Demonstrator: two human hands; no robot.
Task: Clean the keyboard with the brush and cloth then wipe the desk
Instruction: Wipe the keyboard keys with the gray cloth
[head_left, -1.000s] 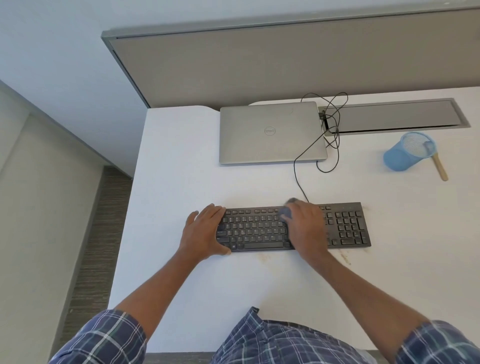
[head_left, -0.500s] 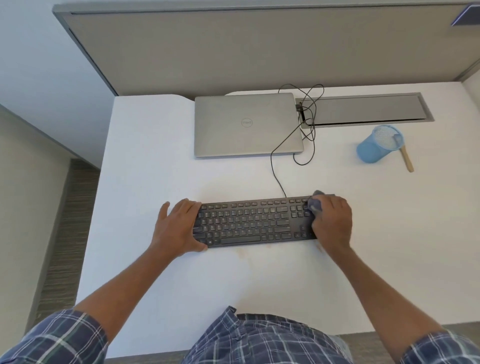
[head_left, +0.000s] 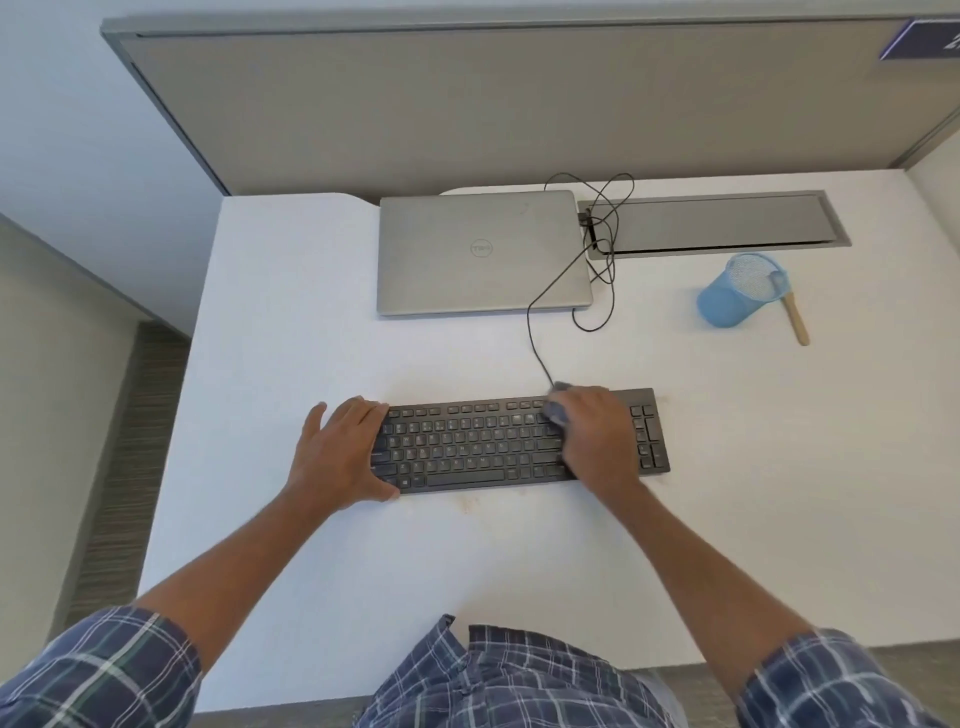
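Where right hand (head_left: 597, 439) grips, cloth (head_left: 555, 411) on keyboard (head_left: 467, 452)

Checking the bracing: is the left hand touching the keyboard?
Touching. The head view shows the left hand lying over the left end of the keyboard, thumb at its front edge.

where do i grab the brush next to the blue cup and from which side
Grip the brush on its bare wooden handle, toward the free end nearest you, coming from the right and above. That end lies clear of the blue mesh cup, while the other end sits at the cup's rim, so pinch across the narrow width. Whether it leans or lies flat is unclear.
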